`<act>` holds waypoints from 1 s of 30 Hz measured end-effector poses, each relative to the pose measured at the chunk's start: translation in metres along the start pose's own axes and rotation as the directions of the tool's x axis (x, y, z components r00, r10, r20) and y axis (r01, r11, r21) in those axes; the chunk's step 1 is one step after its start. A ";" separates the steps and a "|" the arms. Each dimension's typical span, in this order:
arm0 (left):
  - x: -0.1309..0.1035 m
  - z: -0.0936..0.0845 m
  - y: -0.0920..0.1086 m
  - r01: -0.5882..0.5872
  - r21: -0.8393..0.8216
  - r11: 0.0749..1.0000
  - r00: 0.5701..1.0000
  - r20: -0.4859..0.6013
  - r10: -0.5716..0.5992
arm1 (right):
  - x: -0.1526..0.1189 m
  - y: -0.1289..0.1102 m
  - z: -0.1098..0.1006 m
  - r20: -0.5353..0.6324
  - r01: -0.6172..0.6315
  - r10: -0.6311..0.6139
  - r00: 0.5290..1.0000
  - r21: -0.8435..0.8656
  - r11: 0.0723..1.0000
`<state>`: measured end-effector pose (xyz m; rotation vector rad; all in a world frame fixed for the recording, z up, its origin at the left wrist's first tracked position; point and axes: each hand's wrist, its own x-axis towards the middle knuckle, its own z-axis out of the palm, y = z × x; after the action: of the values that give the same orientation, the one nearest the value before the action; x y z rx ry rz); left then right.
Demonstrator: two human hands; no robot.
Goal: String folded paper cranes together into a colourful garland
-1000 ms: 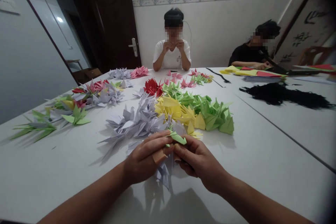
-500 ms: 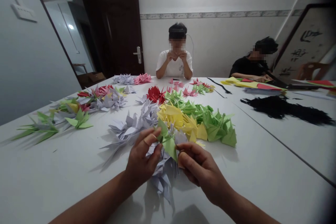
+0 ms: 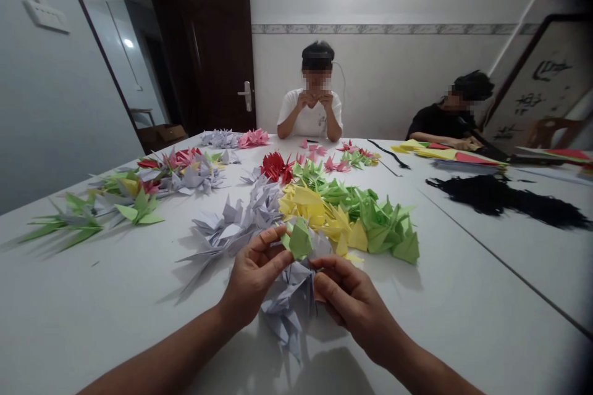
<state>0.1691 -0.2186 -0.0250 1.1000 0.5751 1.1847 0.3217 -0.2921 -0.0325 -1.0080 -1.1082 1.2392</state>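
Observation:
A light green folded-paper crane [image 3: 300,239] is pinched between the thumb and fingers of my left hand [image 3: 259,268], over the middle of the table. Just right of it, my right hand [image 3: 349,290] has thumb and forefinger pressed together; whatever lies between them is too small to make out. White paper cranes [image 3: 283,321] sit below and between my hands. Beyond them lie more white cranes [image 3: 231,222], a heap of yellow cranes [image 3: 306,203] and a heap of green cranes [image 3: 386,225].
Mixed-colour cranes [image 3: 139,188] spread along the table's left side, with red cranes [image 3: 277,166] farther back. Black threads [image 3: 504,197] and coloured paper sheets [image 3: 454,153] lie at right. A person in white [image 3: 310,114] sits opposite; another in black [image 3: 440,120] sits at far right.
The green crane has turned and moved slightly up in my left hand, so its rounder side faces me. My right fingers, earlier at its lower tip, are now a little apart from it.

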 end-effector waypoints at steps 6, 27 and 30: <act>0.001 -0.007 0.001 -0.201 0.090 0.975 0.978 0.079 0.195 | -0.001 0.002 -0.003 -0.056 0.133 -0.136 0.989 -0.060 0.989; -0.009 -0.016 -0.009 -0.753 0.458 0.473 0.657 0.485 0.577 | 0.001 0.001 -0.006 -0.016 0.327 -0.375 0.927 -0.456 0.827; -0.004 -0.018 -0.001 -0.733 0.475 0.487 0.678 0.450 0.582 | 0.003 0.001 -0.010 -0.011 0.358 -0.423 0.906 -0.513 0.780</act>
<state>0.1533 -0.2152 -0.0342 2.1693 0.3503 1.5396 0.3309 -0.2891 -0.0354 -1.1425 -1.4922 0.5423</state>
